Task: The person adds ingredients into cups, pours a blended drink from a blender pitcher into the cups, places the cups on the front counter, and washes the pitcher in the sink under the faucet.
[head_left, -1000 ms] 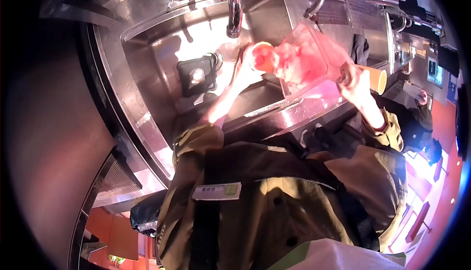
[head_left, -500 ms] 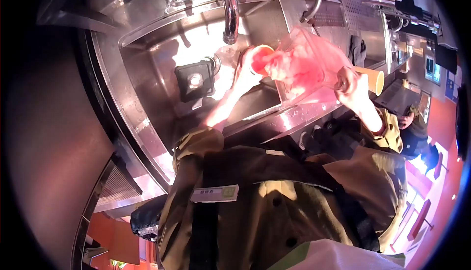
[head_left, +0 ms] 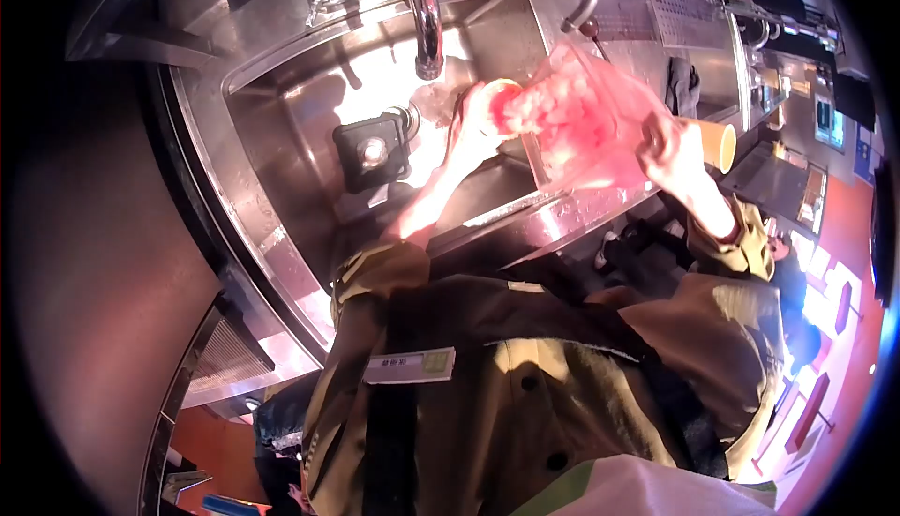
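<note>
The left hand [head_left: 475, 124] curls round a cup [head_left: 504, 102], its walls mostly hidden by fingers and glare. The right hand [head_left: 667, 149] grips a clear container [head_left: 591, 150], tilted at the sink's [head_left: 546, 195] edge, its pink contents [head_left: 555, 108] against the cup; the exact boundary is blurred. The right fingertips are indistinct.

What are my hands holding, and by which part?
Left hand: cup, around its side. Right hand: clear container, at the end away from the cup; whether by a handle is unclear.

The steel sink [head_left: 281, 146] bears a black square object [head_left: 354, 155], apparently lying flat
</note>
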A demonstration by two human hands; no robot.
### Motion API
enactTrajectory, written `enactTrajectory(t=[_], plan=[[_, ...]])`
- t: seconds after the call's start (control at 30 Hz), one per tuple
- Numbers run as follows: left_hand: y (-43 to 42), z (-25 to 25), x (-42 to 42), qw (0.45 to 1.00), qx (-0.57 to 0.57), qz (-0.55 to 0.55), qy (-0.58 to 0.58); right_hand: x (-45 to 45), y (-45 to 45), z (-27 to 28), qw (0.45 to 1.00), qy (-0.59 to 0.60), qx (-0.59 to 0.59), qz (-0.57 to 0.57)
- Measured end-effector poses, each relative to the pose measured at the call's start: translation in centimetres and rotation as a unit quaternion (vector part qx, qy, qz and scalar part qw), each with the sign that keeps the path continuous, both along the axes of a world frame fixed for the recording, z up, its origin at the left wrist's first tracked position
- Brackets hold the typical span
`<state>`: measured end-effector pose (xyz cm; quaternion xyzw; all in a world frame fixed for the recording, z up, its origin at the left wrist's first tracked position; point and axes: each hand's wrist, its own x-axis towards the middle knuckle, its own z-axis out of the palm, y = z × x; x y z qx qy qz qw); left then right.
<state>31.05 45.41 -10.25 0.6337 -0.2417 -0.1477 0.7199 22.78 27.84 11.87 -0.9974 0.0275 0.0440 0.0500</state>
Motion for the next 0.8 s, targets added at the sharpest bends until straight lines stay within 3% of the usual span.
enactTrajectory(t=[0.3, 0.4, 0.63, 0.67, 0.77, 0.8], plan=[[0.1, 0.0, 0.1, 1.0, -0.009, 0.014, 0.022, 0.9, -0.3, 0.1, 1.0, 0.023, -0.002, -0.018], [-0.3, -2.1, 0.1, 1.0, 0.017, -0.006, 0.008, 0.0, -1.1, 0.4, 1.0, 0.005, 0.008, 0.012], [-0.1, -0.5, -0.4, 0.999, 0.035, -0.001, -0.012, -3.5, -2.6, 1.4, 0.992, -0.124, 0.006, -0.006], [0.0, 0.1, -0.6, 0.999, 0.038, 0.001, -0.018, -4.5, -3.0, 1.3, 0.987, -0.117, 0.094, -0.066], [0.7, 2.2, -0.9, 0.999, 0.043, 0.001, -0.029, -7.2, -3.4, 2.1, 0.967, -0.221, 0.108, -0.068], [1.1, 3.1, -1.1, 0.999, 0.043, 0.0, -0.029, -8.9, -4.2, 1.9, 0.959, -0.198, 0.143, -0.142]])
